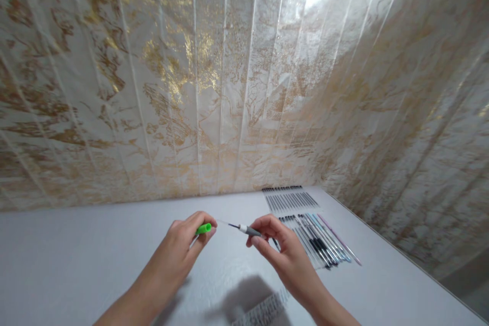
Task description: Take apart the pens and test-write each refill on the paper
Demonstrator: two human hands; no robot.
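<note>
My left hand (pixel 191 237) is closed around a bright green hollow tube (pixel 204 228), like a pen cap or barrel, its open end facing right. In my right hand (pixel 277 244), a grey and white pen part (pixel 250 231) is pinched between thumb and fingers. A thin refill (pixel 233 225), dark near the pen part and clear farther out, sticks out of it toward my left fingertips. Whether the left fingertips touch the refill's far end I cannot tell. Both hands are above the white table (pixel 95 260).
At the right back lies a row of dark-ended refills (pixel 292 199). Nearer, beside my right hand, are several pens (pixel 324 239), with a pink one (pixel 340 239) outermost. A blurred strip with dark marks (pixel 262 310) lies at the front. A gold-patterned covering (pixel 214 86) hangs behind the table.
</note>
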